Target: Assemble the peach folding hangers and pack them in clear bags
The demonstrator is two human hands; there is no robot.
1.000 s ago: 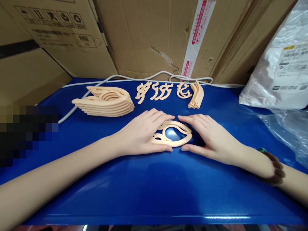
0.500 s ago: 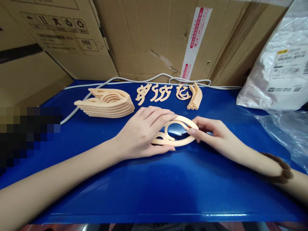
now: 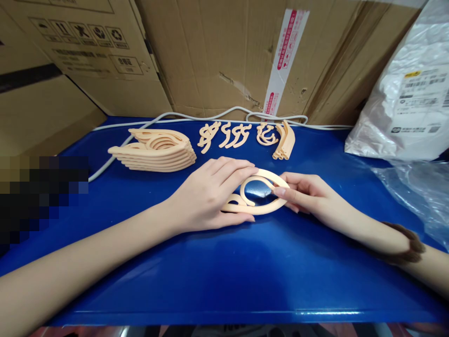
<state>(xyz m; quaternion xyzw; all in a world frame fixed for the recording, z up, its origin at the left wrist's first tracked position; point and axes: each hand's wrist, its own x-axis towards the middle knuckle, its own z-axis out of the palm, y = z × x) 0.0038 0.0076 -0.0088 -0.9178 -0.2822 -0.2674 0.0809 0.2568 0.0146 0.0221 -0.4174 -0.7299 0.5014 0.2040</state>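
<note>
Partly under the curled hold of the left hand, beige frame, tip in pinch of right hand.

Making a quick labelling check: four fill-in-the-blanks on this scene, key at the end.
1. The right hand has its ____ over the top of the beige looped frame.
2. The stacked beige frames lie nearer the ____ hand.
3. The fuzzy brown wristband circles the ____ wrist.
4. The glossy tabletop is coloured ____.

Missing words: thumb; left; right; blue.

Left hand palm-down, right hand half-curled
</note>
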